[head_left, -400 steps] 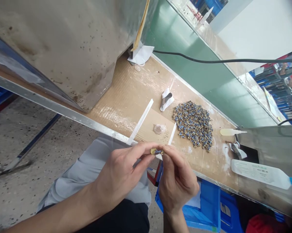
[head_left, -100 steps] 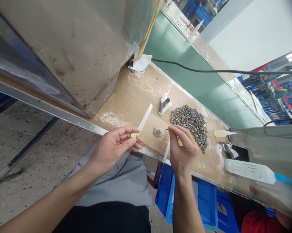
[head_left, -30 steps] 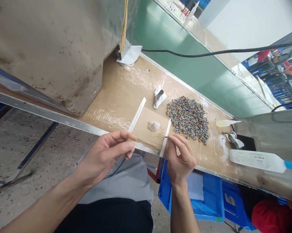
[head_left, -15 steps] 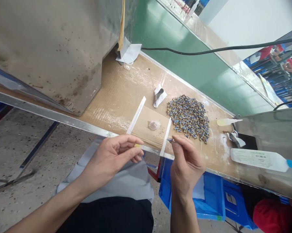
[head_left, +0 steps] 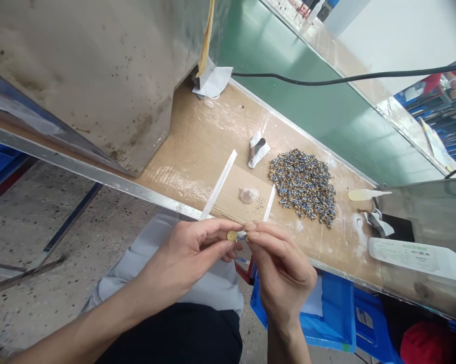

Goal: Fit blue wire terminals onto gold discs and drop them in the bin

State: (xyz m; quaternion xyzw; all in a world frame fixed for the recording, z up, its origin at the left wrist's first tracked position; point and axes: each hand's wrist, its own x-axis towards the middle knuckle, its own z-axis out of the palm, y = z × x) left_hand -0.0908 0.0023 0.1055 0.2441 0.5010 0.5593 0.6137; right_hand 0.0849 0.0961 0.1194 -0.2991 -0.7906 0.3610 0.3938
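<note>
My left hand (head_left: 192,250) pinches a small round brass piece (head_left: 232,236) between thumb and forefinger. My right hand (head_left: 283,268) pinches a tiny blue and brass part (head_left: 242,235) and holds it against that brass piece. Both hands meet just in front of the bench edge, over my lap. A heap of the same small blue and brass parts (head_left: 303,187) lies on the cardboard-covered bench (head_left: 197,146) beyond my right hand. A small clear dish (head_left: 248,195) sits between two white strips (head_left: 219,184) just behind my fingertips.
A large stained metal housing (head_left: 98,65) stands on the bench at left. A green conveyor belt (head_left: 319,101) runs behind, with a black cable (head_left: 345,78) over it. A white squeeze bottle (head_left: 417,258), a small dropper (head_left: 366,194) and folded paper (head_left: 258,150) lie at right. Blue crates (head_left: 326,313) sit below.
My right hand has drawn back from beside the heap with a part and closed in on my left hand; the two fingertips were apart half a second ago and now touch.
</note>
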